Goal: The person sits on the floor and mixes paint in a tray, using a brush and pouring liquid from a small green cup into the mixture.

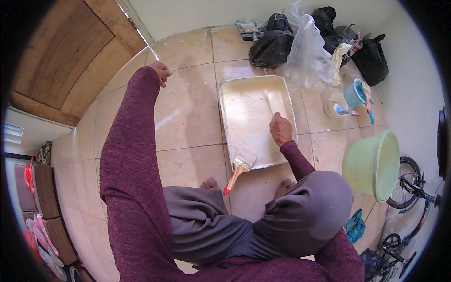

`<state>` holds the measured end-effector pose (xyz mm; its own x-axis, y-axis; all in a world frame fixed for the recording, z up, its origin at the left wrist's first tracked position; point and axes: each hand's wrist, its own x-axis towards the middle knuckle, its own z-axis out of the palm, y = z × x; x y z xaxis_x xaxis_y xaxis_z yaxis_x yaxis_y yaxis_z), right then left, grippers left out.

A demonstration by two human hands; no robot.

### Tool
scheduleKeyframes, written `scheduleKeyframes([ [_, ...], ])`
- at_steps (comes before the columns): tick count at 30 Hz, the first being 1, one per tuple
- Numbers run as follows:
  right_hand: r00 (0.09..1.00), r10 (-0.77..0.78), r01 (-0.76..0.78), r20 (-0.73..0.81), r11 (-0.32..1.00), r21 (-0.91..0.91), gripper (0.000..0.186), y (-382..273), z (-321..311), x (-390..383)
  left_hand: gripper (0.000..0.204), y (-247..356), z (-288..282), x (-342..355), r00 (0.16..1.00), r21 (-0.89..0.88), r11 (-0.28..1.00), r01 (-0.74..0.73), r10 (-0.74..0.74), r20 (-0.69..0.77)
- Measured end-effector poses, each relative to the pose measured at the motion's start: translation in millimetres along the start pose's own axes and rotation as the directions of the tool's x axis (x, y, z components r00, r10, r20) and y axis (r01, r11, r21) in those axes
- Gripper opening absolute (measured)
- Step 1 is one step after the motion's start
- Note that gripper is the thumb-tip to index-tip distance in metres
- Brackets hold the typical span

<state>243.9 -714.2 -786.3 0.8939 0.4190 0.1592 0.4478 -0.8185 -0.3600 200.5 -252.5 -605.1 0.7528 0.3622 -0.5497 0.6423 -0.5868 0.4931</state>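
Observation:
I crouch on a tiled floor in a maroon sweater and grey trousers. My right hand (281, 129) is in a rectangular paint tray (224, 117) coated with cream paint, gripping a pale stick (270, 106) that lies in the paint. A flat paintbrush (240, 169) with an orange-red handle rests on the tray's near left corner, touched by neither hand. My left hand (161, 71) is stretched far out to the left with its fingers curled, close to the wooden door's edge (140, 41). Nothing shows in it.
Black bags (272, 44) and a clear plastic bag (307, 54) lie beyond the tray. A blue cup (354, 94) and a small white pot (334, 104) stand to the right, then a green bucket (372, 164) and a bicycle (413, 197). Shoes (40, 235) sit on shelves at left.

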Motion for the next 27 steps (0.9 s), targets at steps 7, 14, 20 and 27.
scheduleKeyframes([
  [7,0.976,-0.192,0.178,0.105,0.976,0.125,0.010,-35,8,-12,0.037,-2,-1,2,1.000,0.020,0.999,0.027,-0.027,-0.004],
  [14,0.960,-0.253,0.232,0.122,0.958,0.168,0.010,-42,-8,-28,0.037,-2,-1,0,1.000,-0.002,1.000,0.018,-0.018,0.000],
  [20,0.945,-0.310,0.294,0.100,0.944,0.150,0.008,-40,9,-16,0.037,-2,0,13,1.000,-0.006,1.000,-0.002,0.003,0.022],
  [27,0.993,-0.105,0.104,0.061,0.994,0.018,0.010,-11,0,1,0.035,-6,-2,2,0.999,-0.023,0.999,0.039,-0.038,0.002],
])
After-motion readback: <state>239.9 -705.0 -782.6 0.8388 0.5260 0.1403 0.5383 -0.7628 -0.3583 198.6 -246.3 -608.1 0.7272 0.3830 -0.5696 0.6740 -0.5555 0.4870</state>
